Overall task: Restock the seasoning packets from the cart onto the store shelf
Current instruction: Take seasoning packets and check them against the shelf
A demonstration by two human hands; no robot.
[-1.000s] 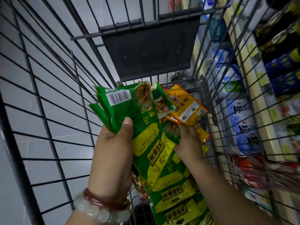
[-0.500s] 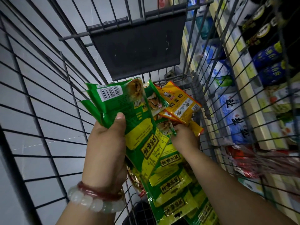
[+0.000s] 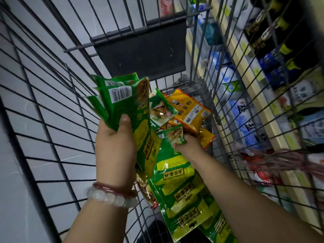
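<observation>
My left hand (image 3: 114, 148) grips a fanned stack of green seasoning packets (image 3: 122, 100) above the wire cart (image 3: 52, 109), thumb pressed on the front one. Low in the cart, my right hand (image 3: 188, 143) pinches the top end of another green packet (image 3: 173, 135) lying on a row of several green-and-yellow packets (image 3: 177, 174). Orange-yellow packets (image 3: 191, 113) lie at the cart's far end, just past my right hand. The store shelf (image 3: 259, 95) runs along the right, seen through the cart's wire side.
A dark flap (image 3: 142, 48) hangs on the cart's far wall. The shelf holds blue-and-white bags (image 3: 245, 118), dark packets higher up and red packs (image 3: 263, 171) lower down. Grey tiled floor shows through the left wire wall.
My right hand has lifted the end of a green packet off the pile. The view has shifted toward the shelf; my left hand keeps its stack, slightly more fanned.
</observation>
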